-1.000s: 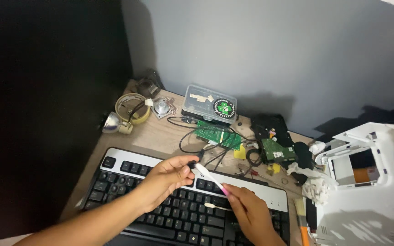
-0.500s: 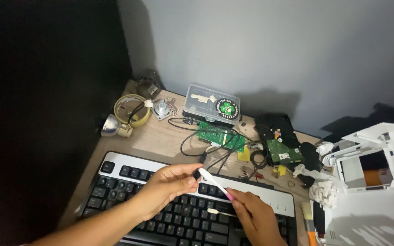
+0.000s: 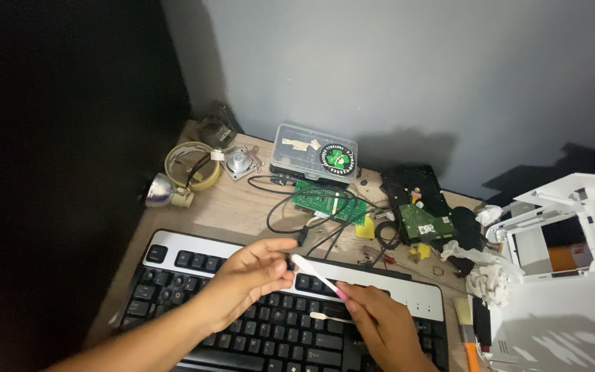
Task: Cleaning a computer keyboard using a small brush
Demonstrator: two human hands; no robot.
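Behind the black keyboard (image 3: 242, 324) with its silver top strip, a clear plastic box (image 3: 313, 151) with a round green sticker sits shut on the wooden desk (image 3: 235, 207), its contents too blurred to tell, beside a green circuit board (image 3: 325, 201) tangled in thin black cables. Over the keyboard's upper key rows, the right hand (image 3: 380, 324) pinches the pink end of a slim white toothbrush (image 3: 317, 273), fingers closed on the handle. The left hand (image 3: 253, 275) curls loosely about the bristle end, fingertips touching it.
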